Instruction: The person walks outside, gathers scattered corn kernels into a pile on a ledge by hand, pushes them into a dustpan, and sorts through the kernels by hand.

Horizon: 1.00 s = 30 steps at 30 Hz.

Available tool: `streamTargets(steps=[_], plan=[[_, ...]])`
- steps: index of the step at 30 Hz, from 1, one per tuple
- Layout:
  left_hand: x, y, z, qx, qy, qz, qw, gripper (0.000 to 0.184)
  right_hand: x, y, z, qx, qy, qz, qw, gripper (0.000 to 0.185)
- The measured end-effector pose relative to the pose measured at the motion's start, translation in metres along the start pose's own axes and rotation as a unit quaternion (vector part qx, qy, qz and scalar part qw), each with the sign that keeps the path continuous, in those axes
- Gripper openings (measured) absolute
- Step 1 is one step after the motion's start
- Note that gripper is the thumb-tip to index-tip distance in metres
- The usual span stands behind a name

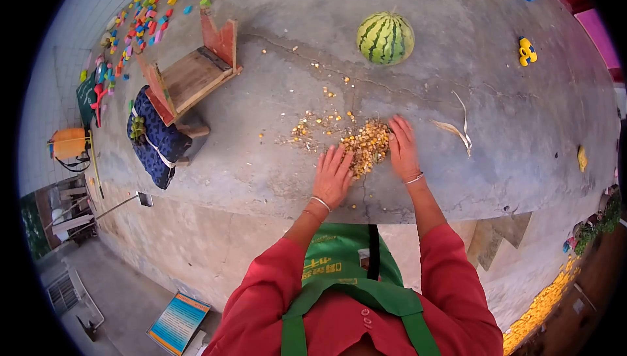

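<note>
Seen via my remote feed: a rural home's yard, I'd say — toy blocks (140,29), wooden stool (196,78) & watermelon (385,38) on concrete platform (274,173), w/ corn kernels (369,144) alongside.

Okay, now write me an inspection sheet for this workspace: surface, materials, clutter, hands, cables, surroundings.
Surface: grey concrete ledge, cracked, kernels scattered about.
Materials: corn kernels heaped between the hands, more strewn leftward.
Clutter: watermelon, dry husk, wooden stool, coloured blocks.
Hands: left hand and right hand at opposite edges of the heap, neither gripping a tool.
Cables: dark cord or hose near the orange container; type unclear.
Surroundings: printed board below, yellow heap lower right.
</note>
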<state>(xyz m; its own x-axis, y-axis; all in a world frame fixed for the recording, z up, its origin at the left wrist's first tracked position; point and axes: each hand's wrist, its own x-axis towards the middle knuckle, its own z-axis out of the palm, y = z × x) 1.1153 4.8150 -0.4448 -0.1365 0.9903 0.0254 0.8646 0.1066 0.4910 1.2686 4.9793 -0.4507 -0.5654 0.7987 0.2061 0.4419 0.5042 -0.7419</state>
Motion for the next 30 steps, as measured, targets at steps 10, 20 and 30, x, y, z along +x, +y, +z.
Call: streamTargets(steps=[10, 20, 30], plan=[[0.005, 0.026, 0.031, -0.101, 0.126, -0.126, 0.979, 0.049, -0.014, -0.012, 0.023, 0.006, -0.021, -0.033, 0.999, 0.038], [0.000, 0.017, 0.024, -0.125, 0.214, -0.145, 0.958, 0.033, -0.013, -0.028, 0.031, 0.033, -0.083, -0.090, 0.992, 0.027], [0.018, 0.007, -0.002, -0.271, 0.220, -0.171, 0.922, 0.017, 0.018, -0.022, -0.030, 0.289, 0.060, 0.180, 0.938, 0.016]])
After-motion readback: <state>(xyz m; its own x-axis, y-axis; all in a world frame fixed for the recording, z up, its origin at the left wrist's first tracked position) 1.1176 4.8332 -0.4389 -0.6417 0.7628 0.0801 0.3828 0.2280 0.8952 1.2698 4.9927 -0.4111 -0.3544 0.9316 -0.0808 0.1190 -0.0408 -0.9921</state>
